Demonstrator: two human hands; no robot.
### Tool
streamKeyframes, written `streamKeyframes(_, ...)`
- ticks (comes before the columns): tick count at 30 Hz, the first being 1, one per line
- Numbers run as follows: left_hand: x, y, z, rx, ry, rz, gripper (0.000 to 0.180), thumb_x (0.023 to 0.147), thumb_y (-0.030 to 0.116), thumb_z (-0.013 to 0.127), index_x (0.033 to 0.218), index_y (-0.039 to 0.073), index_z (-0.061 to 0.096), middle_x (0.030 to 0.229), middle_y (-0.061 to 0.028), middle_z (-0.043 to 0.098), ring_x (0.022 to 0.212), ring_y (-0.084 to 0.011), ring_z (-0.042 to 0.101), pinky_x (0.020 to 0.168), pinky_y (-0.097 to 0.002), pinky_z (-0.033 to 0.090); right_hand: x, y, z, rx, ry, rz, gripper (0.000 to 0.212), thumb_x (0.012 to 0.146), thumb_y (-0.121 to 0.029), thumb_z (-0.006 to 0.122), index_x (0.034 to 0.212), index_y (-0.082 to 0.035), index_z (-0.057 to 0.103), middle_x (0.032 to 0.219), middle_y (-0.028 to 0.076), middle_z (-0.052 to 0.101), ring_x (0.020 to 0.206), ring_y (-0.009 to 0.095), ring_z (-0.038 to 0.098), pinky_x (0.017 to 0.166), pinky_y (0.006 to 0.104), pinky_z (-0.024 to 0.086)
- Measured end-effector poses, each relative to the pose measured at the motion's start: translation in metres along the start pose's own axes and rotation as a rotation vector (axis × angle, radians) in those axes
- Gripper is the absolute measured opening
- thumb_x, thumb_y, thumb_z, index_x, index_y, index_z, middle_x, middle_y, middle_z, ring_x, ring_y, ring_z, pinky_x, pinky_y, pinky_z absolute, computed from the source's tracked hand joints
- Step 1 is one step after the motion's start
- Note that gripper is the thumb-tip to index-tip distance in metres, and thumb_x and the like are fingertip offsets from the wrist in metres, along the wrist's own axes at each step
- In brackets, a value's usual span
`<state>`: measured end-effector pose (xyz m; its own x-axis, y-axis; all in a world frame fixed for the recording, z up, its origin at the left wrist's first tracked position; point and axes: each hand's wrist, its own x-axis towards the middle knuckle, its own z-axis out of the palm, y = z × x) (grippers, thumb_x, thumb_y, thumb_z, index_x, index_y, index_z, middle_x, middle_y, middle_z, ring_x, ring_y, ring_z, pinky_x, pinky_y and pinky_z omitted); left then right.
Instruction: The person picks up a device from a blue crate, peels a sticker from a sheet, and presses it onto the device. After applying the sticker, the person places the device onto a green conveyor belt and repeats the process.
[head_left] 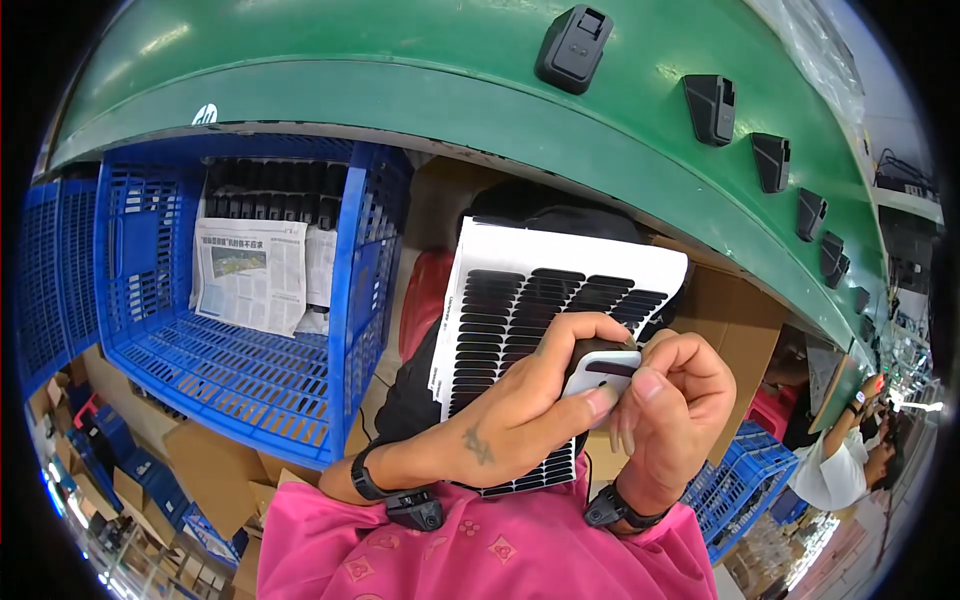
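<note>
Both hands close around one small black-and-white device [598, 372]: the left hand [520, 410] wraps it from the left, its grip clenched on the body, while the right hand [672, 400] pinches the white face from the right with thumb and fingertips. Just behind them a white sheet of black slotted parts [520, 310] stands tilted, its lower edge hidden by the left hand. Most of the device is covered by fingers. Far left sits a blue crate [250, 390] lined with newspaper [250, 275]; black housings [575, 48] ride the green conveyor [400, 60].

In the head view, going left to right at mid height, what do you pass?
Blue crate → newspaper inside it → sheet of black labels → left hand → right hand → co-worker's white sleeve.
</note>
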<state>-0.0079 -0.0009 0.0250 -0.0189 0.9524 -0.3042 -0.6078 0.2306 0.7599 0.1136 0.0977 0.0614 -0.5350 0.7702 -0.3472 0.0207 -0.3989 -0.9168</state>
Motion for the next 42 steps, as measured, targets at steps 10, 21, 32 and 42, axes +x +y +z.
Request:
streamKeyframes(10, -0.001, 0.009, 0.002, 0.028, 0.030, -0.036, 0.043, 0.093, 0.015, 0.048, 0.130, 0.001, 0.030, 0.102, -0.0133, 0.053, 0.090, -0.0179, 0.054, 0.081, -0.0315, 0.044, 0.001, 0.001, -0.001, -0.010, -0.007, -0.007, 0.007, 0.082, 0.004, 0.062, 0.084, 0.005, 0.055, 0.069, 0.006, 0.061, 0.056, 0.006, 0.057, 0.050, 0.0175, 0.045)
streamKeyframes(21, 0.000, -0.001, 0.002, 0.097, 0.058, 0.059, 0.041, 0.096, 0.017, 0.045, 0.131, 0.003, 0.029, 0.097, -0.0121, 0.053, 0.079, -0.0161, 0.053, 0.071, -0.0298, 0.045, 0.000, 0.009, 0.005, -0.158, 0.093, -0.137, 0.009, 0.084, 0.003, 0.064, 0.082, 0.003, 0.055, 0.068, 0.004, 0.059, 0.057, 0.006, 0.057, 0.048, 0.0178, 0.045)
streamKeyframes(32, -0.009, -0.021, 0.002, 0.223, 0.106, 0.362, 0.060, 0.092, 0.023, 0.056, 0.137, 0.006, 0.021, 0.139, -0.0196, 0.039, 0.089, -0.0162, 0.057, 0.080, -0.0299, 0.047, -0.014, 0.040, -0.022, -0.362, -0.239, -0.142, 0.021, 0.078, -0.009, 0.073, 0.087, 0.005, 0.060, 0.077, 0.004, 0.057, 0.065, 0.008, 0.053, 0.057, 0.0206, 0.042)
streamKeyframes(42, -0.032, 0.011, -0.042, 0.200, 0.206, 0.308, 0.054, 0.082, 0.036, 0.070, 0.115, -0.003, 0.052, 0.108, -0.0194, 0.064, 0.098, -0.0256, 0.065, 0.085, -0.0336, 0.052, 0.012, 0.022, -0.004, -0.760, -0.093, -0.562, 0.032, 0.072, 0.004, 0.072, 0.103, 0.002, 0.066, 0.086, 0.009, 0.055, 0.071, 0.013, 0.053, 0.061, 0.0234, 0.043)
